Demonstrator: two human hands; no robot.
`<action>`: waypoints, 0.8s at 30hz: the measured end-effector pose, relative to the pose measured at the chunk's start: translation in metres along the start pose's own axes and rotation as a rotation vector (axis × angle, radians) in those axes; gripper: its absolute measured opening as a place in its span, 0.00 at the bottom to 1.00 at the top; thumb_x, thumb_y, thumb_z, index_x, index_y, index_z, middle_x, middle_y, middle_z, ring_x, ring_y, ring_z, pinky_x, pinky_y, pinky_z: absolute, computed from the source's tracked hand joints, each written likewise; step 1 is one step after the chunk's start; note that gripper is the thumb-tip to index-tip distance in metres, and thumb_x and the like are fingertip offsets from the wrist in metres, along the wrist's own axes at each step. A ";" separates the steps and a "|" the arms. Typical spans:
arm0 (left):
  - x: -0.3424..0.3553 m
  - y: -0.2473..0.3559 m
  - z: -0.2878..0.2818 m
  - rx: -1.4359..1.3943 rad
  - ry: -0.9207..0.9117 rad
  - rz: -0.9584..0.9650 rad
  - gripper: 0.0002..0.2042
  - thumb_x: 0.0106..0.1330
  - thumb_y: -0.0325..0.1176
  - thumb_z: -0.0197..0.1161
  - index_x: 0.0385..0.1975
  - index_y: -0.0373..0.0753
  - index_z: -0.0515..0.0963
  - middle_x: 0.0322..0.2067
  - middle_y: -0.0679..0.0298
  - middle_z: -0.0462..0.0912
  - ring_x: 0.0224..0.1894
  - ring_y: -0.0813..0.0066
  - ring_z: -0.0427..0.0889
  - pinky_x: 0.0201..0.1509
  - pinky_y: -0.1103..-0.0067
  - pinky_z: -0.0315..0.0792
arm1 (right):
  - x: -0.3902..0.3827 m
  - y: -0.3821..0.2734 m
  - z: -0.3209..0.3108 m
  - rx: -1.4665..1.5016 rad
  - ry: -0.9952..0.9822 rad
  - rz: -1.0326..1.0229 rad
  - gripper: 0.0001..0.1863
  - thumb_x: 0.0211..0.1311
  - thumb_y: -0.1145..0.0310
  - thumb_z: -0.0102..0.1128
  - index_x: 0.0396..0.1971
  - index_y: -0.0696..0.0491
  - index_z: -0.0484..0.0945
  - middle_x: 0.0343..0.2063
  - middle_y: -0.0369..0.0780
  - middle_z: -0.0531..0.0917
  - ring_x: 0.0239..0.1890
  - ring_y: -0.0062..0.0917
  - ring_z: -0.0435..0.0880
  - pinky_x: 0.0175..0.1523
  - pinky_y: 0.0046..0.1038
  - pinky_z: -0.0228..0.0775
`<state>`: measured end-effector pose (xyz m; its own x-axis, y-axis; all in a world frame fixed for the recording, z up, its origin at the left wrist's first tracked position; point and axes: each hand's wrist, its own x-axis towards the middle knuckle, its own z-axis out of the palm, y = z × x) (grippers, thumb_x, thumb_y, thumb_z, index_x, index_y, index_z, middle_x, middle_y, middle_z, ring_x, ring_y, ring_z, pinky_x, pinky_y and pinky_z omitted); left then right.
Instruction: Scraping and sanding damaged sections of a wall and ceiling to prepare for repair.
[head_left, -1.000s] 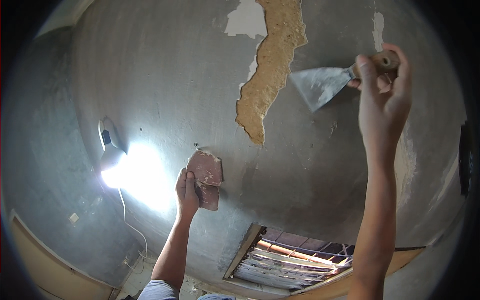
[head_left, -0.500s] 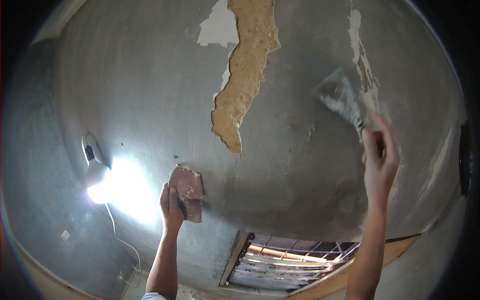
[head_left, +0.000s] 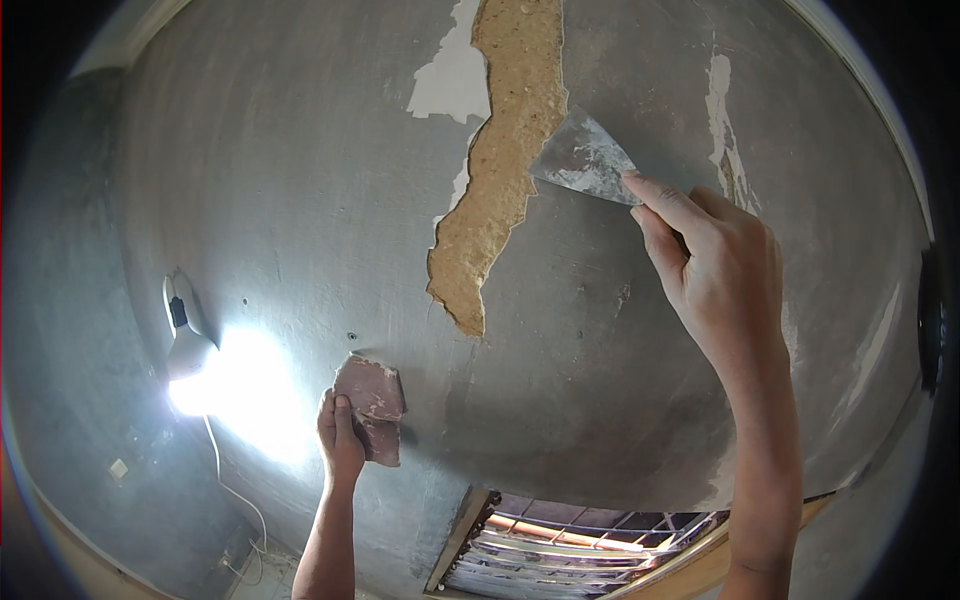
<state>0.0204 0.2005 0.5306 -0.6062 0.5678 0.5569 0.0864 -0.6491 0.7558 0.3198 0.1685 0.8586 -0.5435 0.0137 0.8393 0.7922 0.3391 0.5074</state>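
My right hand (head_left: 715,260) grips a putty knife (head_left: 585,160), its wide, see-through-looking grey blade smeared with white residue. The blade's edge meets the right border of a long tan bare strip (head_left: 500,170), where the wall's grey coat is gone. The knife's handle is hidden in my fingers. Lower down on the left, my left hand (head_left: 342,440) pinches a flat reddish-brown piece (head_left: 370,388) by its left side, close to the wall. Pale smears mark that piece, and a crease or seam crosses it; whether it is one folded sheet or two, I cannot tell.
A lit bulb lamp (head_left: 190,355) hangs at the left, glaring on the grey wall (head_left: 330,200), with its white cord (head_left: 225,480) trailing down. White patches (head_left: 725,115) run down the wall at right. Below is a barred window opening (head_left: 580,540). A dark object (head_left: 932,320) sits at far right.
My right hand has swung the putty knife leftward, from near the right-hand white patch to the tan strip's right border. The left hand keeps its hold; the view has shifted slightly.
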 end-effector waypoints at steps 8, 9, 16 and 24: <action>0.001 0.008 0.005 -0.008 0.021 0.022 0.12 0.78 0.35 0.46 0.36 0.36 0.73 0.30 0.71 0.71 0.34 0.84 0.65 0.40 0.83 0.64 | -0.010 0.004 -0.003 0.103 0.029 0.050 0.11 0.62 0.68 0.66 0.45 0.47 0.86 0.19 0.38 0.78 0.18 0.29 0.78 0.24 0.32 0.68; 0.002 0.005 0.007 -0.017 0.014 0.028 0.12 0.78 0.35 0.46 0.36 0.36 0.73 0.30 0.71 0.71 0.34 0.84 0.65 0.40 0.83 0.64 | -0.010 0.008 -0.004 0.097 0.042 0.049 0.12 0.61 0.68 0.66 0.45 0.47 0.86 0.19 0.38 0.78 0.18 0.29 0.78 0.24 0.32 0.68; -0.002 -0.004 0.001 -0.043 0.083 -0.002 0.12 0.78 0.36 0.45 0.37 0.35 0.72 0.29 0.71 0.71 0.35 0.84 0.65 0.41 0.83 0.64 | 0.012 0.005 -0.007 0.076 0.019 0.046 0.11 0.61 0.69 0.67 0.43 0.47 0.86 0.17 0.39 0.79 0.17 0.30 0.78 0.25 0.32 0.69; 0.001 0.004 0.006 -0.002 0.017 0.009 0.13 0.78 0.36 0.46 0.34 0.37 0.72 0.29 0.71 0.70 0.34 0.85 0.65 0.40 0.83 0.64 | 0.031 0.008 -0.012 0.083 0.003 0.084 0.09 0.62 0.68 0.65 0.41 0.47 0.87 0.20 0.40 0.82 0.20 0.32 0.81 0.27 0.35 0.71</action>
<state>0.0248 0.2013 0.5358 -0.6189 0.5533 0.5575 0.0898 -0.6553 0.7500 0.3124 0.1598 0.8913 -0.4748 0.0425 0.8791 0.8092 0.4139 0.4170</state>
